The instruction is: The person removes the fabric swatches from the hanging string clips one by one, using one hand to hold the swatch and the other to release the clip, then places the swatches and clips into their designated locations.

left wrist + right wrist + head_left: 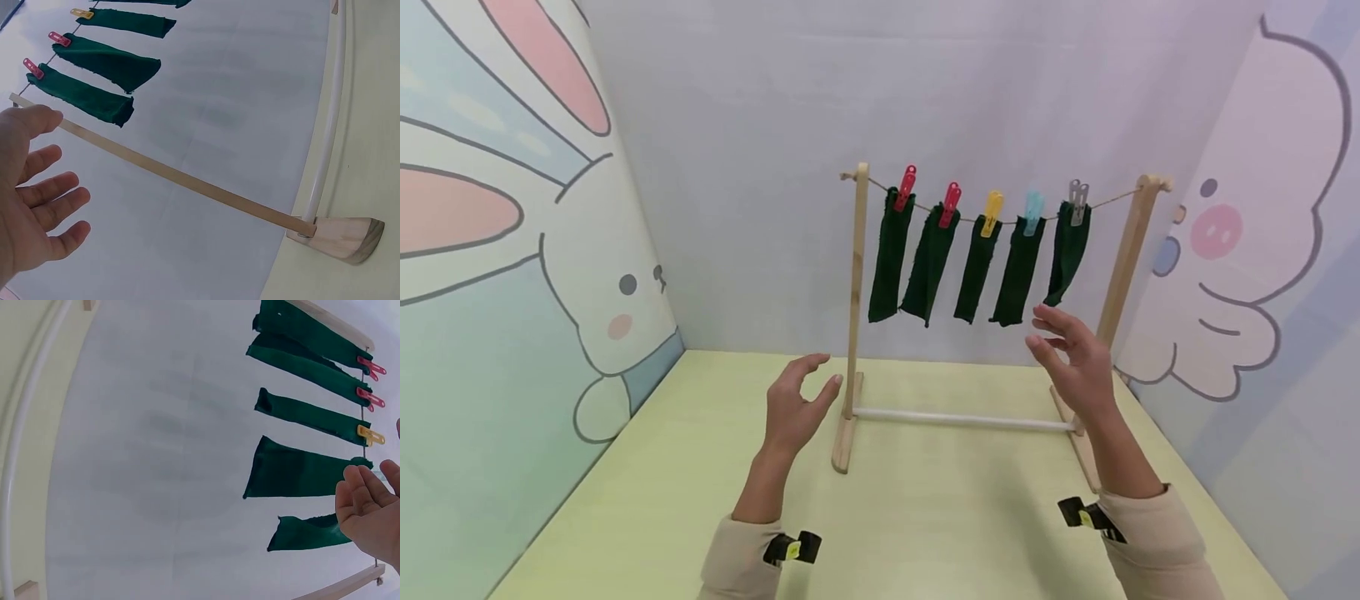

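Your right hand's fingers curve loosely with a gap to the thumb, pinching nothing; your left hand's fingers are spread and likewise hold nothing. In the head view, the fingertips of your right hand [1078, 367] appear just below the rightmost green cloth [1067, 254]; whether they touch it, you cannot tell. Above them, a grey peg [1078, 204] clamps that cloth to the rope [1116, 200], so it hangs without your support. Leftward from those fingertips, four more green cloths hang likewise. Beside your left hand [793, 408] rises the left post [857, 292]; it and the right post [1126, 267], beyond your right fingers, hold the rope up. Both forearms reach forward, thumbs turned toward each other, the right hand higher than the left.
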Action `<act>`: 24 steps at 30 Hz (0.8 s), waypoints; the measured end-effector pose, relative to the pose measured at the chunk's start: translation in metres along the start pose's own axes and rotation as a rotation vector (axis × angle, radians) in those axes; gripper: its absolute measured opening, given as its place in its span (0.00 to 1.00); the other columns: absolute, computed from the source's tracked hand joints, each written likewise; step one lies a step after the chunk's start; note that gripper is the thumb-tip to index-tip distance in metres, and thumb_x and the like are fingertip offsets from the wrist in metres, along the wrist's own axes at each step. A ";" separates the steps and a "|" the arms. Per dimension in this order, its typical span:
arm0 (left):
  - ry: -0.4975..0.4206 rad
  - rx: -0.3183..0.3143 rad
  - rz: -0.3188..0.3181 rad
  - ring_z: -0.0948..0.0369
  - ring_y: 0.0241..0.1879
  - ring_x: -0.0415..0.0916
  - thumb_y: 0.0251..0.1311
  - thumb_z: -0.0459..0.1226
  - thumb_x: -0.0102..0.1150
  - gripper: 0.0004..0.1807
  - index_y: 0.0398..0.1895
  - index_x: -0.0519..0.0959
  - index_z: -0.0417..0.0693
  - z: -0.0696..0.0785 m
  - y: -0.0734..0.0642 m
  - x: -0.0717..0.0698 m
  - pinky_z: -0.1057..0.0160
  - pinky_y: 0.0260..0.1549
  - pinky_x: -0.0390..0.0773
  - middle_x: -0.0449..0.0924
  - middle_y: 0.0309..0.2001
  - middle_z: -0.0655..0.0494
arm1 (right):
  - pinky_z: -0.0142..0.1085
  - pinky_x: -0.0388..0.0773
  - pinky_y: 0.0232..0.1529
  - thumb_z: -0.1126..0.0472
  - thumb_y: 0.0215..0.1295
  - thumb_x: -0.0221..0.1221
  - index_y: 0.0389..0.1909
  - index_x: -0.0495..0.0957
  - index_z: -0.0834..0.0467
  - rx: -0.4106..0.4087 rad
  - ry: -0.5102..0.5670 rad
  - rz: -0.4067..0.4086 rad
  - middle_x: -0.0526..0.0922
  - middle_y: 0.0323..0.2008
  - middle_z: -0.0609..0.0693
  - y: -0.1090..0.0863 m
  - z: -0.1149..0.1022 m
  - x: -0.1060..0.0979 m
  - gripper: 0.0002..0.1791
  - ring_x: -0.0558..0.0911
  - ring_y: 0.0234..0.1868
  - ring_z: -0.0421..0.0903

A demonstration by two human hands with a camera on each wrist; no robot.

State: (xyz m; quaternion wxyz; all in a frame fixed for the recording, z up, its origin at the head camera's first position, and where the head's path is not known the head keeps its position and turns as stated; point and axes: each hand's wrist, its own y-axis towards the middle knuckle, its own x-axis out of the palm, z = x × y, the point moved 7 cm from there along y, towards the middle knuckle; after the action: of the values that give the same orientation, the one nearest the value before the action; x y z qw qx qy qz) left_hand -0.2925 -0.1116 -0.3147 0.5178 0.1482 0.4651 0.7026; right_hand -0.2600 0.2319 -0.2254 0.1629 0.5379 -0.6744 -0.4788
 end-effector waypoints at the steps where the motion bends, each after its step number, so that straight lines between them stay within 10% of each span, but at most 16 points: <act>1: 0.000 0.009 0.001 0.50 0.44 0.76 0.48 0.32 0.68 0.18 0.45 0.79 0.36 0.001 0.001 0.002 0.52 0.43 0.74 0.80 0.43 0.47 | 0.25 0.72 0.45 0.81 0.55 0.56 0.52 0.69 0.76 0.003 0.002 0.002 0.74 0.49 0.70 0.001 -0.001 0.001 0.21 0.78 0.47 0.50; 15: -0.068 -0.028 -0.062 0.46 0.42 0.77 0.52 0.35 0.65 0.18 0.47 0.78 0.36 0.010 0.024 0.036 0.47 0.34 0.76 0.78 0.45 0.44 | 0.26 0.72 0.44 0.74 0.60 0.57 0.52 0.70 0.74 0.013 -0.006 0.037 0.76 0.50 0.66 0.037 -0.020 0.002 0.18 0.77 0.47 0.55; 24: -0.219 -0.296 -0.109 0.51 0.47 0.76 0.57 0.38 0.63 0.23 0.55 0.74 0.40 -0.004 0.036 0.058 0.51 0.43 0.74 0.77 0.49 0.47 | 0.27 0.73 0.45 0.70 0.61 0.59 0.57 0.71 0.66 0.031 0.049 0.003 0.75 0.54 0.57 0.062 -0.012 0.009 0.22 0.76 0.51 0.52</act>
State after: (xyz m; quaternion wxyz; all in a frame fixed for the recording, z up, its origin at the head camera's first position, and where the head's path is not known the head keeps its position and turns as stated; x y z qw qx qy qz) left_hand -0.3405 -0.0642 -0.3038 0.6185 0.1206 0.3048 0.7141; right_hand -0.2898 0.2155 -0.1711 0.1718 0.5508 -0.6783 -0.4549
